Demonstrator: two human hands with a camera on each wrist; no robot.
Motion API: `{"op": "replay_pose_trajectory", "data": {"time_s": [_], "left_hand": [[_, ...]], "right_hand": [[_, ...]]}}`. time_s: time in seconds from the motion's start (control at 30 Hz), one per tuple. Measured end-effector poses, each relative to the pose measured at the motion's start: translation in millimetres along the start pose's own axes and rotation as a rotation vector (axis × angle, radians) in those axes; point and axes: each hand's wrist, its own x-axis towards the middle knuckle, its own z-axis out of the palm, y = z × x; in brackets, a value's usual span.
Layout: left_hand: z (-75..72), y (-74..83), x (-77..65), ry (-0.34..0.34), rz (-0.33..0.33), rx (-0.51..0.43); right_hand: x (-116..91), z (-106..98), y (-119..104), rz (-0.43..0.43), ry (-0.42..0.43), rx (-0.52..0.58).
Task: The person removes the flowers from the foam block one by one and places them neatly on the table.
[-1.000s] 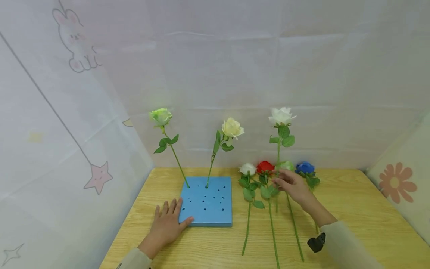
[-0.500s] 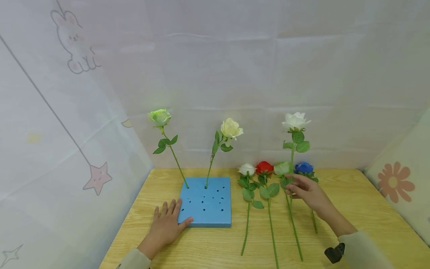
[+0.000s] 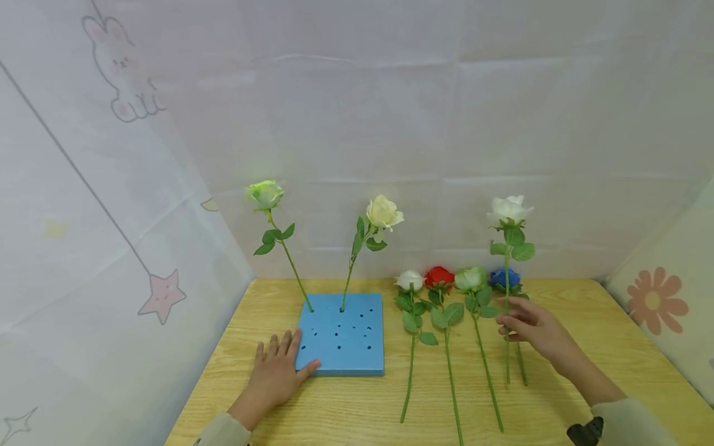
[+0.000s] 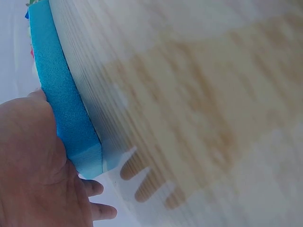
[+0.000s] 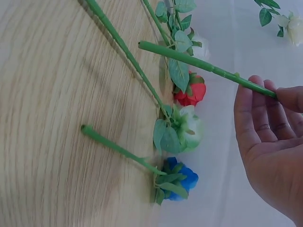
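My right hand (image 3: 535, 328) pinches the green stem of a white artificial rose (image 3: 510, 210), holding it upright at the right, in front of the blue rose (image 3: 504, 279). In the right wrist view, the held stem's (image 5: 199, 61) cut end points away from the hand and hangs clear of the tabletop. With fingers spread, my left hand (image 3: 276, 371) rests against the left front corner of a blue foam block (image 3: 357, 360) dotted with holes. Two roses stand in its back holes: a green-tinged one (image 3: 265, 194) leaning left and a cream one (image 3: 385, 212) leaning right.
Beside the blue rose, a white rose (image 3: 409, 280), a red rose (image 3: 439, 277) and a pale green rose (image 3: 470, 279) lie on the wooden table (image 3: 329, 409), heads toward the back. A pale printed curtain (image 3: 357, 124) hangs behind and along both sides.
My right hand has carried the held white rose to the right, from over the pale green rose to in front of the blue one, slightly lower. The left hand has stayed on the block.
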Motion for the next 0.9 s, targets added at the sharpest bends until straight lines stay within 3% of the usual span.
{"op": "replay_pose_trajectory", "data": {"time_s": [0.57, 0.9], "left_hand": [[0.1, -0.2, -0.3, 0.005, 0.000, -0.005], [-0.5, 0.2, -0.3, -0.004, -0.002, -0.014]], "right_hand": [[-17.0, -23.3, 10.7, 0.132, -0.112, -0.016], [-26.3, -39.2, 37.5, 0.202, -0.133, 0.044]]}}
